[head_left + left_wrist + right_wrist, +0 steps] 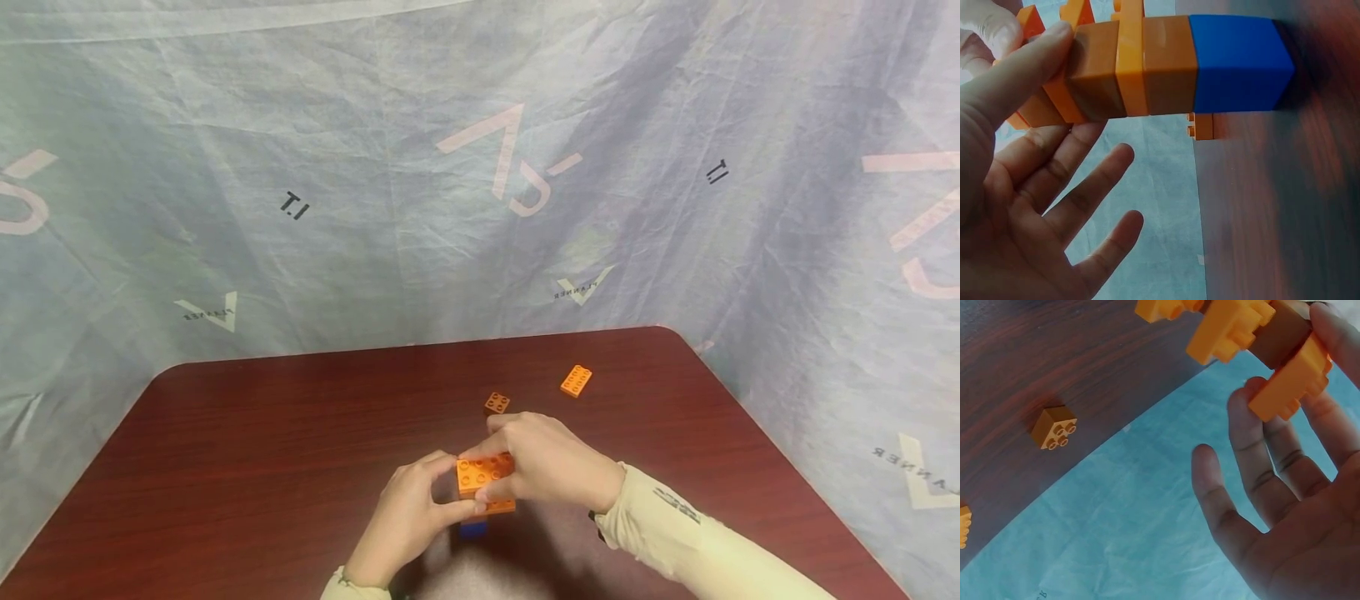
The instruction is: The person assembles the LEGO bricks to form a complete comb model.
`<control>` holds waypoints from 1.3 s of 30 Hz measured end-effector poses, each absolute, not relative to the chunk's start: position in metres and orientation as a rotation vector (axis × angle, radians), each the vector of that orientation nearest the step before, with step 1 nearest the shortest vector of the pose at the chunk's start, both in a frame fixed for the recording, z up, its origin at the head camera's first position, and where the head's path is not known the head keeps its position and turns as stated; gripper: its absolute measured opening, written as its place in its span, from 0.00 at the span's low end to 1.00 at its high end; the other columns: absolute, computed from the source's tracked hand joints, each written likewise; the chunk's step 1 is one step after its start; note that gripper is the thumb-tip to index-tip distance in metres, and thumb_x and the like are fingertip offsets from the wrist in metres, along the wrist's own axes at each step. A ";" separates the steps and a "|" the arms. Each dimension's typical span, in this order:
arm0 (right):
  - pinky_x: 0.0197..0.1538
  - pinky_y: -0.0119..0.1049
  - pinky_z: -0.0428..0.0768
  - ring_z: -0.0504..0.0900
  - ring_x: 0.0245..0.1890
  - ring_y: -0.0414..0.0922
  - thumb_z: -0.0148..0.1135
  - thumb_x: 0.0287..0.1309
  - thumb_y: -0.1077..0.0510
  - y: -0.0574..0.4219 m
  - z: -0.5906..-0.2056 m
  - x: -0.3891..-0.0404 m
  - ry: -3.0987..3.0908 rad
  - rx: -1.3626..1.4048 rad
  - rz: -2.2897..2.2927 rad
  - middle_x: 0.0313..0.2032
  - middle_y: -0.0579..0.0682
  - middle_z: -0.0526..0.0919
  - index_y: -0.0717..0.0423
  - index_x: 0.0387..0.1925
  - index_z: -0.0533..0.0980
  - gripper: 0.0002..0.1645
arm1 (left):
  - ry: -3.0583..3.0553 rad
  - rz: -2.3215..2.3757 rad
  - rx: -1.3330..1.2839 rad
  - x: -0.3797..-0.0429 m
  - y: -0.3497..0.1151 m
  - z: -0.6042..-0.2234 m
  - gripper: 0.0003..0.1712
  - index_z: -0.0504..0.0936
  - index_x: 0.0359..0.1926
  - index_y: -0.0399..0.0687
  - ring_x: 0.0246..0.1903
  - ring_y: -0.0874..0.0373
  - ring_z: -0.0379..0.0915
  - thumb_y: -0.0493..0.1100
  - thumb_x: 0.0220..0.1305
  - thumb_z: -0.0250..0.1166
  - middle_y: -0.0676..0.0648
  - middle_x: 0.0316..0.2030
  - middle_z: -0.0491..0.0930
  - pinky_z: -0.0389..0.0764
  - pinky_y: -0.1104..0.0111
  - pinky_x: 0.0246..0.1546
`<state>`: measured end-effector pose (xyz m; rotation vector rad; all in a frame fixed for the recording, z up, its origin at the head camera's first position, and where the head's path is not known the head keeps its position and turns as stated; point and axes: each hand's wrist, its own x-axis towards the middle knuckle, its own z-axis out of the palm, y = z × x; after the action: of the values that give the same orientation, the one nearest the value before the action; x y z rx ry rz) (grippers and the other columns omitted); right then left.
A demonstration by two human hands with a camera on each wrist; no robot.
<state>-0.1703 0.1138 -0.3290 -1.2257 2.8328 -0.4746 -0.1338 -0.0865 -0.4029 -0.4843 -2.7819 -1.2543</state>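
A tower of toy building bricks stands on the table in front of me. Its base is a blue brick (1241, 65), with a brown brick (1171, 65) above it. Higher up, thin orange bricks alternate with brown, and a studded orange brick (472, 475) forms the top. My left hand (408, 508) pinches the upper tower between thumb and fingers, its other fingers spread. From the opposite side, my right hand (555, 462) grips the top orange brick with thumb and forefinger. The two thumbs meet at the near side, hiding part of the tower.
Beyond my right hand a loose brown brick (497, 403) with studs sits on the dark red table (285, 442). Farther back to the right lies a flat orange brick (576, 381). Printed grey cloth (375, 233) hangs around the table's back and sides.
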 end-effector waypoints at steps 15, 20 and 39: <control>0.38 0.33 0.78 0.78 0.35 0.37 0.81 0.49 0.48 0.114 -0.341 -0.167 2.849 -1.236 -0.635 0.35 0.37 0.82 0.43 0.51 0.87 0.24 | -2.768 -1.302 -0.506 -0.135 -0.090 -0.405 0.29 0.86 0.51 0.45 0.47 0.48 0.81 0.59 0.56 0.76 0.52 0.46 0.85 0.80 0.48 0.49; 0.36 0.27 0.74 0.72 0.31 0.32 0.81 0.49 0.49 0.120 -0.356 -0.170 2.793 -1.296 -0.842 0.32 0.34 0.76 0.43 0.49 0.86 0.23 | -2.770 -1.289 -0.506 -0.135 -0.088 -0.407 0.30 0.85 0.51 0.43 0.50 0.46 0.80 0.58 0.55 0.77 0.49 0.49 0.84 0.79 0.46 0.51; 0.42 0.35 0.81 0.80 0.38 0.37 0.81 0.48 0.46 0.126 -0.399 -0.169 2.571 -1.053 -1.480 0.41 0.36 0.83 0.39 0.49 0.84 0.24 | -2.756 -1.300 -0.524 -0.133 -0.086 -0.408 0.28 0.85 0.51 0.47 0.50 0.46 0.80 0.59 0.56 0.76 0.52 0.47 0.84 0.79 0.45 0.50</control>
<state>-0.1693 0.1259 -0.3992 -1.0526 2.5707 -1.4805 -0.1333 -0.0862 -0.4079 -0.5242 -2.7561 -1.3000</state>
